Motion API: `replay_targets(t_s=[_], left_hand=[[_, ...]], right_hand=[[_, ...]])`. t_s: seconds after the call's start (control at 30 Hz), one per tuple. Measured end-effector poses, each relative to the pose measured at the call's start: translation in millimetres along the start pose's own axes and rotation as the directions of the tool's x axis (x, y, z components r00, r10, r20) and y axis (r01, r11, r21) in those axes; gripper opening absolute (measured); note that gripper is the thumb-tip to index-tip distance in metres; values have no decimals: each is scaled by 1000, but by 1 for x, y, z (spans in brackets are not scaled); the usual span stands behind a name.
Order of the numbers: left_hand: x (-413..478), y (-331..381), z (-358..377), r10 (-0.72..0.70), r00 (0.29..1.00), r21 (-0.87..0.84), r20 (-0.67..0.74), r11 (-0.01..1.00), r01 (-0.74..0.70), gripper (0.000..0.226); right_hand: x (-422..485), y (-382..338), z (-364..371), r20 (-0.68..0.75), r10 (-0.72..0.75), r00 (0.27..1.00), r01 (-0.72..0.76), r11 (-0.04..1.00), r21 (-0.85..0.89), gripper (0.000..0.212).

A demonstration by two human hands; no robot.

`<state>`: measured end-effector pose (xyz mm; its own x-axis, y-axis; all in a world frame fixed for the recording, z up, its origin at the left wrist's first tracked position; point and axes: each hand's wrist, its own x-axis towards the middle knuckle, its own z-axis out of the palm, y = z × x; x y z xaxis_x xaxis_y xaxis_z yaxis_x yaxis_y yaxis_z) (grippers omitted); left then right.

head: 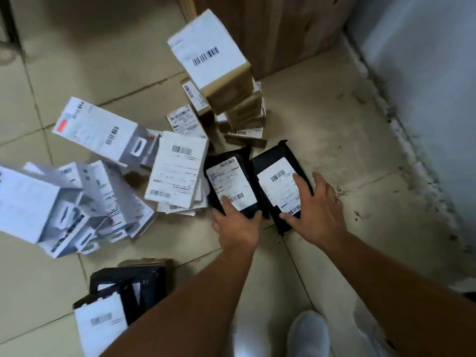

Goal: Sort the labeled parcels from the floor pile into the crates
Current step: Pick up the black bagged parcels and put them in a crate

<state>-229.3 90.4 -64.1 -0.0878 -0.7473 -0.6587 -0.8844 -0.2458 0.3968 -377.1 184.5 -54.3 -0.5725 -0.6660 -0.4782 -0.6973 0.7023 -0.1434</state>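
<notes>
A flat black plastic-wrapped left parcel (231, 181) and right parcel (278, 181), each bearing a white rectangular barcode label, are laid side by side on the beige tiled floor (322, 119), near stacked brown cardboard boxes (231, 96) and glossy white cartons (98, 132). The left parcel is pinched at its near end by the left hand (237, 225). The right hand (322, 202) is spread flat on the right parcel, fingers straight.

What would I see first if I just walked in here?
The left hand grips the left black parcel and the right hand presses the right black parcel, side by side on the floor. Behind them rises a tall stack of brown boxes.
</notes>
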Motion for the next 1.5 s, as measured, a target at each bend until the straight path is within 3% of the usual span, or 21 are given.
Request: replay_targets(t_s=[0.1,0.2,0.33,0.5,0.73,0.9,1.03,1.23,1.37,1.5], left_hand=[[43,7,34,-135,991,-46,-19,990,134,117],[59,11,59,-156,988,99,-6,983,156,123],[61,2,78,-134,989,210,-56,967,142,123],[64,-3,88,-152,979,99,-140,981,166,117],[59,3,70,-133,989,149,-59,979,140,123],[-3,8,12,-83,994,292,78,955,57,114],[-76,33,-51,-58,991,289,117,957,22,109],[-179,88,-159,75,992,243,98,965,-97,109],[-245,130,-258,146,986,258,76,953,-160,109],[-320,175,-367,229,973,302,1,928,-218,108]], right_hand=[[38,16,27,160,39,986,-30,998,-62,123],[58,15,49,279,86,956,-80,996,-33,135],[70,-1,68,268,113,957,-122,992,16,139],[85,-4,65,245,113,963,-125,991,36,140],[96,-1,48,283,104,953,-104,994,-17,139],[49,15,-5,268,89,959,-80,996,-45,109],[-28,15,-65,189,101,977,-107,994,19,96],[-127,-14,-184,-58,176,983,-164,973,165,90],[-188,-46,-286,-71,227,971,-204,949,241,89],[-258,-83,-390,-91,226,970,-187,930,317,105]])
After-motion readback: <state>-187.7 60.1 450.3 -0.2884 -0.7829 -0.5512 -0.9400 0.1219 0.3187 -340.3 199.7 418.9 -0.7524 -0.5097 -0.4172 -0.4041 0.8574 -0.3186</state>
